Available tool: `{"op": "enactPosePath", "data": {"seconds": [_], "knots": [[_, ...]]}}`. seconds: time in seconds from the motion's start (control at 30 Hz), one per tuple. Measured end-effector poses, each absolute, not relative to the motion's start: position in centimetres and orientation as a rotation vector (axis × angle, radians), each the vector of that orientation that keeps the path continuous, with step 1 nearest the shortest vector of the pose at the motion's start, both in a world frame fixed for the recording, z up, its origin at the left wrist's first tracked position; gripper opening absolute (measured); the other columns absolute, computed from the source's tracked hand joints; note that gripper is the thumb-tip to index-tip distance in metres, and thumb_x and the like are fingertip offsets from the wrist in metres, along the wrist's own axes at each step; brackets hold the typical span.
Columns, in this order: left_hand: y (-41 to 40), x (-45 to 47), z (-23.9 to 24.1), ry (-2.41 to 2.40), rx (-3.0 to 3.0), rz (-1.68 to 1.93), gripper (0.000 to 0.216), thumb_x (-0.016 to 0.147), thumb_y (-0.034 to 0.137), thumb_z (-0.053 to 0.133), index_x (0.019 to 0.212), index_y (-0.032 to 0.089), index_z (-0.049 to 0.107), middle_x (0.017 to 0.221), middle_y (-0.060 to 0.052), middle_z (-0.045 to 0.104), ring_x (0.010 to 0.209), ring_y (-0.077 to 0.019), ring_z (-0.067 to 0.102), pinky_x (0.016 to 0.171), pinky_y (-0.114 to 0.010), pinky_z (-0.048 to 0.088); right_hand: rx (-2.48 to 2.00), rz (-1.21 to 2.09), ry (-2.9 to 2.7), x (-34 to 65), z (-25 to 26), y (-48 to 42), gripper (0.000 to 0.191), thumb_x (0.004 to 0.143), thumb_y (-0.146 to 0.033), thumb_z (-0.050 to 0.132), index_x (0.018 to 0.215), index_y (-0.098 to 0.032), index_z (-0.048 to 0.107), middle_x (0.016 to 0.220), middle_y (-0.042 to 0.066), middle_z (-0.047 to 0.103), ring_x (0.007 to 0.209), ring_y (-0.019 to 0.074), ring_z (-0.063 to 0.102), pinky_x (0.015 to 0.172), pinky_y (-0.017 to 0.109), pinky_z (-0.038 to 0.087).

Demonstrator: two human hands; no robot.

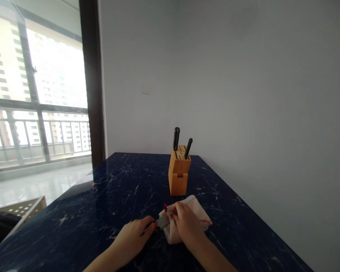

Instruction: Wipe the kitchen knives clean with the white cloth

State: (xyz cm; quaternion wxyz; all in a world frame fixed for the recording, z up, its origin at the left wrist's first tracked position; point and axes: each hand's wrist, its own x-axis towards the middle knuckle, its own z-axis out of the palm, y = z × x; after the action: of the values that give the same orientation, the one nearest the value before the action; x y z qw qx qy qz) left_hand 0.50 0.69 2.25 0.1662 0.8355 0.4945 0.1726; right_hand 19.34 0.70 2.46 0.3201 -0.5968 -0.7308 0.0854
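Note:
My left hand (133,233) is closed round the dark handle of a knife (162,221), whose wide metal blade points to the right. A folded pale pink towel (198,211) with a red stripe lies against the blade and covers its far part. Pinched in the fingers of my right hand (187,221) is the towel's left side, folded over the blade. A small dark red bit (165,207) shows at the towel's upper left edge; I cannot make out what it is.
Just beyond the towel stands a wooden knife block (179,181) with several black-handled knives in its top slots. The dark blue marbled table (124,189) runs back to a grey wall (243,94). A chair (25,211) is at the left edge, before a window.

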Motion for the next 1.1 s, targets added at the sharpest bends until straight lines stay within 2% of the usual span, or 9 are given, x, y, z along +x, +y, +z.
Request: {"op": "enactPosePath", "data": {"seconds": [0.17, 0.37, 0.6, 0.8, 1.1], "knots": [[0.7, 0.5, 2.1, 1.387, 2.394, 0.5, 0.032, 0.089, 0.04, 0.027, 0.088, 0.027, 0.057, 0.08, 0.001, 0.067, 0.076, -0.0167, 0.063, 0.062, -0.021, 0.039, -1.428, 0.215, -2.03, 18.7, 2.3, 0.3, 0.019, 0.073, -0.006, 0.044, 0.081, -0.019, 0.054, 0.085, 0.003, 0.059, 0.083, 0.0163, 0.053, 0.075, 0.024, 0.038], [0.6, 0.7, 2.4, 1.412, 2.396, 0.482, 0.033, 0.089, 0.038, 0.027, 0.084, 0.026, 0.057, 0.078, 0.001, 0.067, 0.074, -0.0166, 0.063, 0.062, -0.021, 0.038, -1.581, 0.177, -1.952, 19.1, 2.8, 0.6, 0.016, 0.074, -0.008, 0.043, 0.083, -0.015, 0.054, 0.085, 0.007, 0.059, 0.085, 0.0193, 0.053, 0.075, 0.027, 0.038], [0.6, 0.6, 2.4, 1.406, 2.395, 0.491, 0.033, 0.088, 0.039, 0.027, 0.086, 0.026, 0.057, 0.08, 0.001, 0.067, 0.076, -0.0169, 0.063, 0.064, -0.021, 0.039, -1.459, 0.126, -2.072, 19.2, 2.4, 0.6, 0.019, 0.074, -0.006, 0.044, 0.082, -0.02, 0.055, 0.084, 0.002, 0.06, 0.084, 0.0164, 0.053, 0.075, 0.024, 0.037], [0.5, 0.7, 2.5, 1.433, 2.379, 0.46, 0.034, 0.088, 0.039, 0.027, 0.085, 0.025, 0.058, 0.079, 0.0, 0.067, 0.075, -0.0167, 0.063, 0.062, -0.021, 0.039, -1.638, 0.026, -2.023, 19.7, 3.1, 0.6, 0.018, 0.078, -0.01, 0.041, 0.082, -0.018, 0.056, 0.082, 0.005, 0.06, 0.083, 0.0185, 0.053, 0.075, 0.027, 0.035], [0.7, 0.7, 2.2, 1.428, 2.385, 0.486, 0.032, 0.088, 0.038, 0.028, 0.086, 0.026, 0.057, 0.08, 0.0, 0.068, 0.076, -0.0172, 0.063, 0.063, -0.021, 0.039, -1.533, -0.014, -2.088, 18.8, 2.6, 0.1, 0.014, 0.075, -0.012, 0.046, 0.083, -0.02, 0.055, 0.086, 0.003, 0.059, 0.087, 0.0188, 0.049, 0.079, 0.032, 0.03]]}}
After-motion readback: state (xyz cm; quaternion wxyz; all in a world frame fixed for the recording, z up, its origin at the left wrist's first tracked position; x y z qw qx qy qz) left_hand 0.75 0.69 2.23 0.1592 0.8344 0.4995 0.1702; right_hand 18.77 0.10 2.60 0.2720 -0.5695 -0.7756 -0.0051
